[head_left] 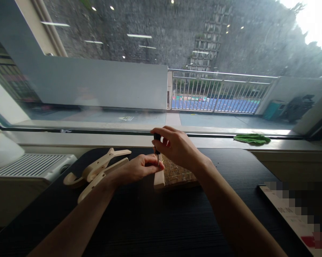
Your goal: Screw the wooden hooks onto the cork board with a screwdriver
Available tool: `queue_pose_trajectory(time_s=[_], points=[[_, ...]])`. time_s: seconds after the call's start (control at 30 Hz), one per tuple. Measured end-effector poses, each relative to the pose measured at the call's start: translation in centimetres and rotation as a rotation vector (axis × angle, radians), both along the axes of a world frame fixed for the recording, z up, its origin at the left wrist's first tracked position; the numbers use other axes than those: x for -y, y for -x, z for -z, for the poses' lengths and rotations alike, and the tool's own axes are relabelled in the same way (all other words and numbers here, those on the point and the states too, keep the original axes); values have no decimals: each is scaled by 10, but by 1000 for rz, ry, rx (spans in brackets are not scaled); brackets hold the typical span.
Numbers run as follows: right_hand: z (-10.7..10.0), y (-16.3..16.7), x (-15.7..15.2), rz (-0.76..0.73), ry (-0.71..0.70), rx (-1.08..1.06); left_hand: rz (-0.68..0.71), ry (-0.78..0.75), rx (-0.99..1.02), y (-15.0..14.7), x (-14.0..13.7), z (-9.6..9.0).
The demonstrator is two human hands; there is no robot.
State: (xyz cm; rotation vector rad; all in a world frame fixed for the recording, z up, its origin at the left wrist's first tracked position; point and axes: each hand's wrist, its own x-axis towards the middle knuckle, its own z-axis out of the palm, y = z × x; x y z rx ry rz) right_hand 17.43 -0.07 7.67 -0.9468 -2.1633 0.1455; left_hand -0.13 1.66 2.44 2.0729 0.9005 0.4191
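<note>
My right hand [178, 147] grips the black handle of a screwdriver [157, 140], held upright with its metal shaft pointing down. Around the lower end of the shaft, the fingers of my left hand [139, 167] are pinched together. Whether they hold a screw or only the tip is hidden. Beneath both hands lies a pale wooden rail [159, 181], along the left side of a brown woven-looking panel [178, 175]. My right hand and forearm cover part of that panel.
Curved pale wooden pieces [98, 166] lie left on the dark table [150, 221]. At right is a long box [286, 210], partly blurred out. A green cloth [252, 139] rests on the windowsill [217, 142]. A white radiator [40, 166] stands left of the table.
</note>
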Motion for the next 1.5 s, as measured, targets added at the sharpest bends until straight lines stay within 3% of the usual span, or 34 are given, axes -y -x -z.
queue_pose_trajectory(time_s=[0.23,0.73,1.2,1.5], points=[[-2,4,8,-91,10,-34,-19,55,8,1,-2,4],[5,6,-1,23,-28,-55,-21,12,-11,1,-1,3],[-2,-1,4,-41,40,0,-28,-5,6,-2,4,-4],[-1,-2,3,9,42,-42,-40,-6,26,-3,3,-2]])
